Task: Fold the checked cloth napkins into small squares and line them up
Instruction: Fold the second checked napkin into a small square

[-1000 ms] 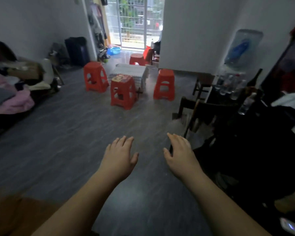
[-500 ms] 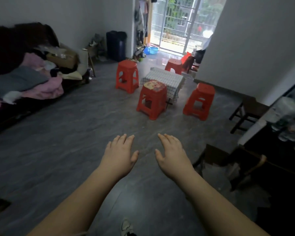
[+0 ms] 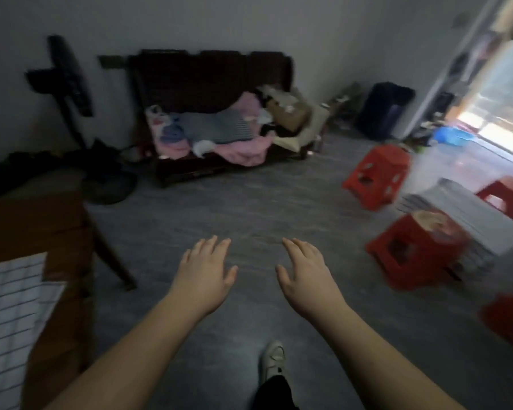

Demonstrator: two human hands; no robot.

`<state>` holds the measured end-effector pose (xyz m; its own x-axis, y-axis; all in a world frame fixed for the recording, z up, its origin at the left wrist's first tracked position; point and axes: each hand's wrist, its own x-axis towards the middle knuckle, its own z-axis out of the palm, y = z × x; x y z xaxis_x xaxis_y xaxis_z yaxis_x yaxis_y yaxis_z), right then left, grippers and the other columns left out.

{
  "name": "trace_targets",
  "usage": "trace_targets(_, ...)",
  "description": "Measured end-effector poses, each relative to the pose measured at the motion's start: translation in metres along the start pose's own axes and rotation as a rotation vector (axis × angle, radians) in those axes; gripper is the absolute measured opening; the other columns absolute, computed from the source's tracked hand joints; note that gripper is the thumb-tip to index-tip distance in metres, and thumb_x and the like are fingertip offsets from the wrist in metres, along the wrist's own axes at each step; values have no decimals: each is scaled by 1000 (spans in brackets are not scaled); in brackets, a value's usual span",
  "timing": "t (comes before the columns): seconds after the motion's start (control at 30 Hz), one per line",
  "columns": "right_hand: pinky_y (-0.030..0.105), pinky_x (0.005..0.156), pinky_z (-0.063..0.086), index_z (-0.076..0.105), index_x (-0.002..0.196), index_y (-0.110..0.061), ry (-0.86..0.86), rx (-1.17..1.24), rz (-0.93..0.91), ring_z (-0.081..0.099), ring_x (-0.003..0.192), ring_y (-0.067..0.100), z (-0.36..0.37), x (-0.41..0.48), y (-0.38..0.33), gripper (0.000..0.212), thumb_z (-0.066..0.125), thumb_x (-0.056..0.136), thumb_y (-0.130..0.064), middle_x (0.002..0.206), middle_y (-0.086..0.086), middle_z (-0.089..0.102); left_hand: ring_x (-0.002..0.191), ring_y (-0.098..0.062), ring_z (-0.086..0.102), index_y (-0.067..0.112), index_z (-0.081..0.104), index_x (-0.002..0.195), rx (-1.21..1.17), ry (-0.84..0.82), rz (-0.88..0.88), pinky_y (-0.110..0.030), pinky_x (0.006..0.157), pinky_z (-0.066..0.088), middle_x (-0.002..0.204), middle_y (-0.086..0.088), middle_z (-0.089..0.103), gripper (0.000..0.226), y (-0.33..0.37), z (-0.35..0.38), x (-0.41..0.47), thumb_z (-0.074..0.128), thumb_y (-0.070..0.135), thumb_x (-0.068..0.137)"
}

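A white checked cloth napkin (image 3: 11, 315) with dark lines lies flat on a brown wooden table (image 3: 42, 226) at the left edge of the view. My left hand (image 3: 203, 273) and my right hand (image 3: 304, 273) are stretched out in front of me over the grey floor, palms down, fingers straight and holding nothing. Both hands are well to the right of the napkin and apart from it. The picture is blurred by motion.
Red plastic stools (image 3: 376, 176) (image 3: 418, 253) and a low table with a checked cover (image 3: 462, 208) stand at the right. A dark sofa (image 3: 214, 119) heaped with clothes is against the far wall, a standing fan (image 3: 71, 93) to its left. My white shoe (image 3: 273, 362) is below.
The view has swung to the left: the stools slid to the right edge, the sofa moved to the middle, and the wooden table with the napkin came into sight. My hands kept their pose.
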<state>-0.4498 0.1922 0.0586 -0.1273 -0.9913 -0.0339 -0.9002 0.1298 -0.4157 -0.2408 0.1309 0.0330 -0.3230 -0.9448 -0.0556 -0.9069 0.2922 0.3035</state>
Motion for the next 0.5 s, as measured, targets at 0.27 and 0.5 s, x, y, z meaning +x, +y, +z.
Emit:
trace_targets(0.27,36,120,25,28,154,-22,-191,-49,-467,21,148,21,66,202,-90,61,48,100,-41,158,0,33,149,-25,27,24,27,156,-10,88,-477,-42,122,24,162,-5,31,66,-128,-21,61,45,51,98)
trace_targets(0.5,39,117,32,37,150,-18,-445,-152,-950,31,143,25,140,289,-212,60,48,96,-42,151,3,41,147,-22,29,25,26,156,-114,180,-960,-44,121,27,160,-3,32,64,-197,-32,36,45,50,100)
